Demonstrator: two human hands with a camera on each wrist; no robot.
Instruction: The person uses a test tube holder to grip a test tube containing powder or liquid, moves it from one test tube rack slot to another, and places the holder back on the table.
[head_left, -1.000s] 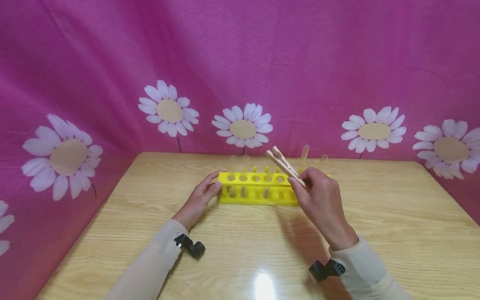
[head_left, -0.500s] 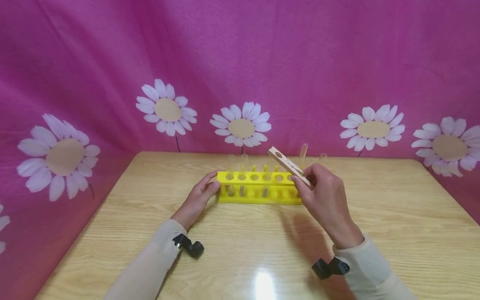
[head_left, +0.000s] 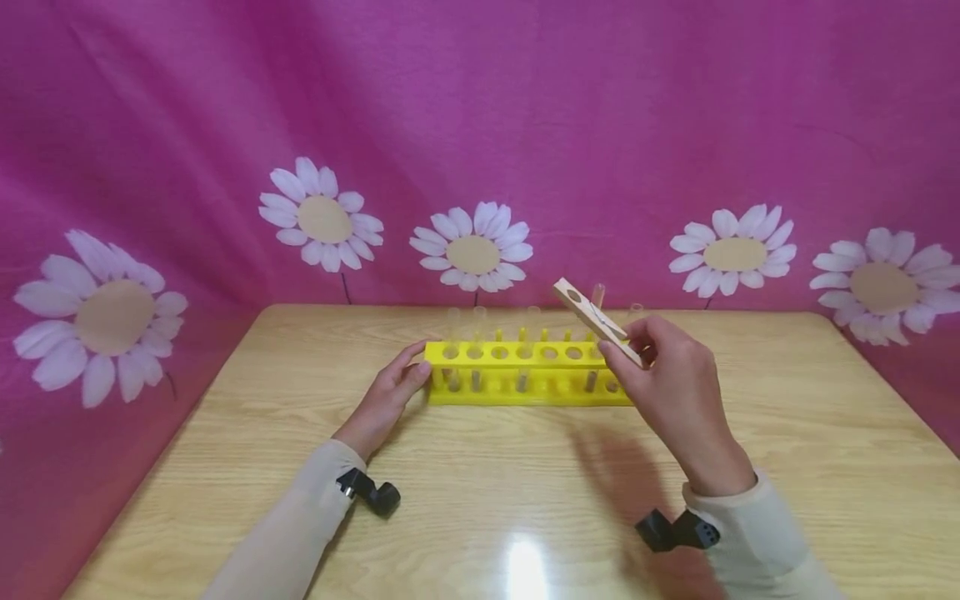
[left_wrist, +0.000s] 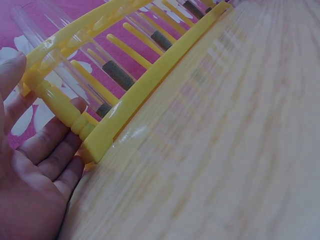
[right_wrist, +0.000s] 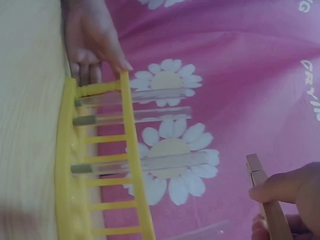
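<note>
A yellow test tube rack (head_left: 517, 399) stands on the table, with several clear test tubes (right_wrist: 172, 160) upright in it. Dark grey matter fills the tube bottoms, plain in the left wrist view. My left hand (head_left: 386, 400) holds the rack's left end, its thumb at the top bar and its fingers about the end post (left_wrist: 62, 107). In my right hand (head_left: 675, 392), a wooden test tube holder (head_left: 588, 312) is pinched between thumb and fingers above the rack's right part. The holder's jaws are together, with no tube between them. This hand hides the rack's right end.
The wood-grained table (head_left: 465, 483) reaches out around the rack. Behind it hangs a magenta cloth (head_left: 480, 125) printed with white daisies. Tube tops (head_left: 598, 293) stick up above the rack near the right hand.
My right hand has moved right and slightly up with the test tube holder, whose spread jaws have come together. The left hand stays on the rack; the head view has shifted a little.
</note>
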